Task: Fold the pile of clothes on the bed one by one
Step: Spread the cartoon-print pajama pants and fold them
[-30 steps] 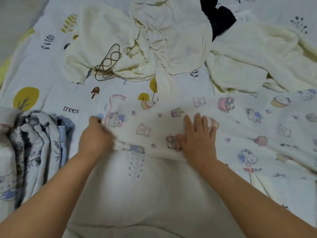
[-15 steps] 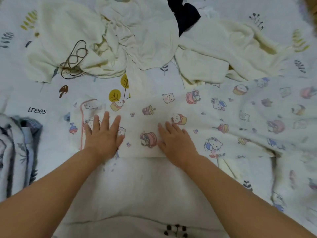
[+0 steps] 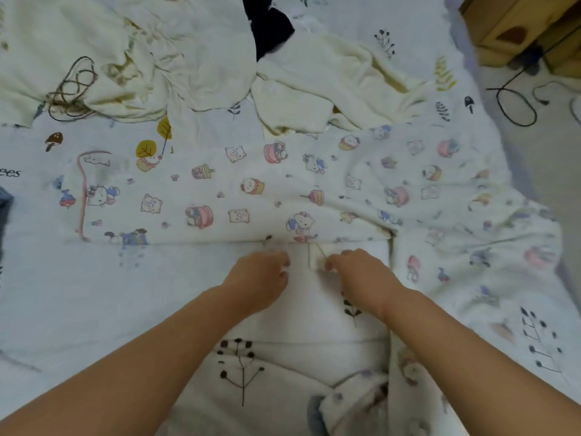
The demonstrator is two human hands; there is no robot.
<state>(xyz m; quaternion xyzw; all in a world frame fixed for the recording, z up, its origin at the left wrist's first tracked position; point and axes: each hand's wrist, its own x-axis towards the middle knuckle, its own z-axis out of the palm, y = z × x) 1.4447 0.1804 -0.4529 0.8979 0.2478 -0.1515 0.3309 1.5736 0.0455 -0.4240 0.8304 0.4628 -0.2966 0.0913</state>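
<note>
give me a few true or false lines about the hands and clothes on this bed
1. Both hands are near the lower edge of the cartoon-print garment. True.
2. The left hand lies flat with straight fingers. False: its fingers are curled.
3. The right hand pinches a small pale strip of cloth. True.
4. The dark garment lies between the hands. False: it lies at the far side, among the cream clothes.
</note>
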